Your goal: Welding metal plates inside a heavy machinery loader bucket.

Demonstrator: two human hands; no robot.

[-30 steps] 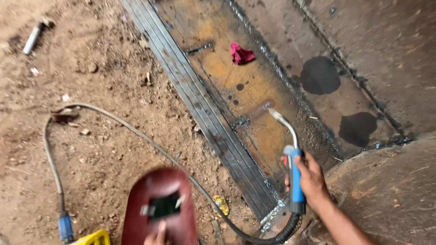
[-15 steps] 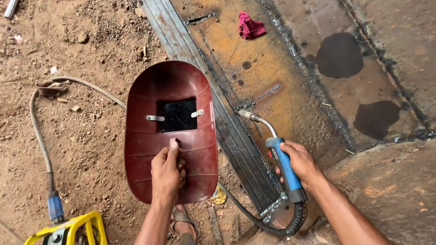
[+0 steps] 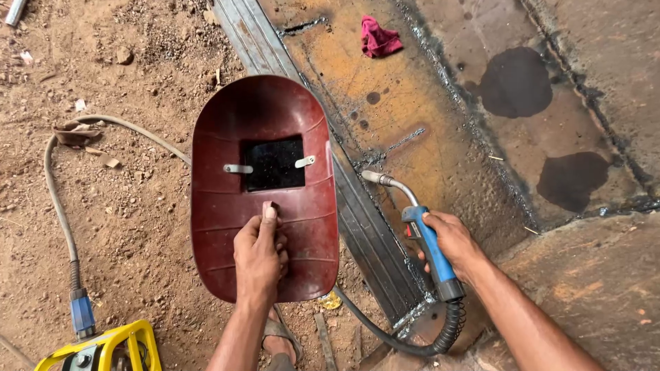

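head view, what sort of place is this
Probably an outdoor welding site: bare dirt ground, rusty steel plates, a welding torch in the right hand and a red hand shield in the left hand.

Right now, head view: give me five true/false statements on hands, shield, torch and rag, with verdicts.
1. The left hand holds the red shield by its inner handle. True.
2. The right hand grips the blue-handled torch. True.
3. The torch nozzle touches the red rag. False: the rag lies apart, farther up the rusty plate.
4. The shield's dark window sits below the left hand. False: it sits above the fingers.
5. The shield lies flat on the dirt, unheld. False: the left hand holds it up over the dirt and the grey rail.
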